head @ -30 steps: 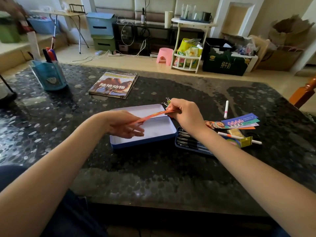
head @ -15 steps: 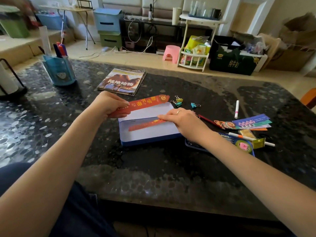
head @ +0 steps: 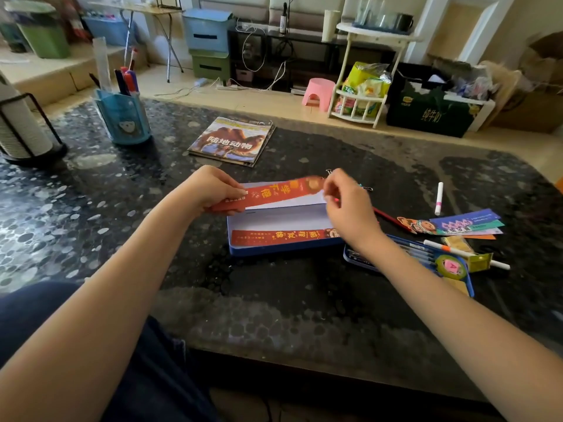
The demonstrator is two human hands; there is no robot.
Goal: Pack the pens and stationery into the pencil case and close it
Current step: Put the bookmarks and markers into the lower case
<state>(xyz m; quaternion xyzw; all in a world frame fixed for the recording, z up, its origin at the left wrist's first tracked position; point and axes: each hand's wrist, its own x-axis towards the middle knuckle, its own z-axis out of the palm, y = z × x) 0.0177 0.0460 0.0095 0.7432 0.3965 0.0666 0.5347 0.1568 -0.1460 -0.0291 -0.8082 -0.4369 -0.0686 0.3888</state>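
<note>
An open blue tin pencil case (head: pixel 283 219) with a white inside lies on the dark table. One red bookmark (head: pixel 280 236) lies flat in it along the near wall. Above the case's far edge I hold a second red bookmark (head: pixel 274 192): my left hand (head: pixel 210 190) pinches its left end and my right hand (head: pixel 347 202) pinches its right end. To the right lies the case's other half (head: pixel 411 260) with several pens in it.
Right of the case lie coloured bookmarks (head: pixel 457 225), a white marker (head: pixel 438 197), a red pencil (head: pixel 388 216), an eraser (head: pixel 458 243) and another white pen (head: pixel 466 254). Binder clips (head: pixel 367 187) sit behind my right hand. A magazine (head: pixel 233 141), a blue pen holder (head: pixel 123 118) and a paper roll stand (head: pixel 21 129) are farther back.
My right hand left the first red bookmark lying in the case and rose to take the right end of the second bookmark, which my left hand keeps holding above the case.
</note>
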